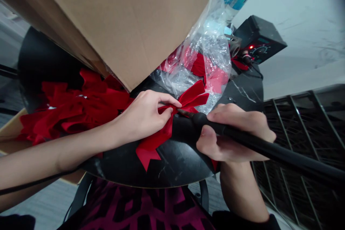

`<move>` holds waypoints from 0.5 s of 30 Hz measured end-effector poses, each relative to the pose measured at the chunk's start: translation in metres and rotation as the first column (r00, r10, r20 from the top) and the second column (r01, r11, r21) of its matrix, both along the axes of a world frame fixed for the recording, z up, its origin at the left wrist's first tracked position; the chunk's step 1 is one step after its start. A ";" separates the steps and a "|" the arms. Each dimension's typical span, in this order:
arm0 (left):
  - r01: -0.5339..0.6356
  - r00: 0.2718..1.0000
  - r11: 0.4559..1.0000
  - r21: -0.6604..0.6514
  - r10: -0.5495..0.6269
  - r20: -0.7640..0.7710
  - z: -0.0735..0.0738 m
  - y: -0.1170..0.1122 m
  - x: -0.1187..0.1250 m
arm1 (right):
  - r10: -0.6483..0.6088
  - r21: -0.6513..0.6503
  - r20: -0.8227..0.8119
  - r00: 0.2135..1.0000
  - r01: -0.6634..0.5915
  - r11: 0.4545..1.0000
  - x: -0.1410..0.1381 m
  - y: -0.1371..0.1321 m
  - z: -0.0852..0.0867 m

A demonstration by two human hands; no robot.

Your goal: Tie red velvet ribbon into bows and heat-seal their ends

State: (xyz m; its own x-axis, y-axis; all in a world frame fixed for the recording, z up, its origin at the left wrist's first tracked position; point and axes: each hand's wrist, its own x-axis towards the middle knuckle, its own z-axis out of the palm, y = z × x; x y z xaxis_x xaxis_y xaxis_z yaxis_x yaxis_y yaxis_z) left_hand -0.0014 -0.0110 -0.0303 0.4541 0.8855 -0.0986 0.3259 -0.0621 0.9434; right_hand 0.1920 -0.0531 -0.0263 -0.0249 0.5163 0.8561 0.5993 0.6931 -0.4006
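A red velvet bow (192, 95) lies at the table's middle, its notched tail hanging toward the front edge. My left hand (145, 115) pinches the bow's centre between thumb and forefinger. In my right hand (239, 133) is a black-handled soldering iron (258, 147), gripped like a pen. Its tip meets the bow's centre, close beside my left fingertips; whether it touches the fabric or a piece under it I cannot tell. Left of my forearm sits a pile of red bows (81, 111), some with small shiny bits at their centres.
A big cardboard box (140, 18) takes up the back of the round black table (185, 161). Clear plastic bags (212, 50) with red ribbon pieces lie beside it. At the back right stands a black soldering station (261, 39), red light lit. A metal rack (302, 122) is at right.
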 end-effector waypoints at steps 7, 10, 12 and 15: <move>-0.001 1.000 1.000 0.003 0.001 -0.005 -0.001 0.000 0.000 | -0.080 -0.052 0.177 0.981 0.091 0.995 0.011 -0.004 0.001; 0.003 1.000 1.000 -0.004 -0.003 -0.002 -0.002 0.001 0.000 | -0.047 -0.052 0.167 0.985 0.057 0.997 0.010 -0.002 0.001; 0.004 1.000 1.000 -0.009 -0.004 0.006 -0.002 0.001 0.000 | 0.015 -0.055 0.113 0.993 -0.009 0.998 0.006 0.000 0.001; 0.004 1.000 1.000 -0.005 -0.004 0.006 -0.003 0.001 0.000 | 0.046 -0.065 0.079 0.996 -0.041 0.997 0.003 0.002 0.001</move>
State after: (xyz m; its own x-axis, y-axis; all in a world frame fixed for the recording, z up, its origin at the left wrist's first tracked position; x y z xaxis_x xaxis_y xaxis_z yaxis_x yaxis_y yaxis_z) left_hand -0.0014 -0.0103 -0.0330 0.4581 0.8832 -0.1003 0.3201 -0.0587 0.9455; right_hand 0.1953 -0.0516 -0.0255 -0.1165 0.5658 0.8163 0.6009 0.6945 -0.3956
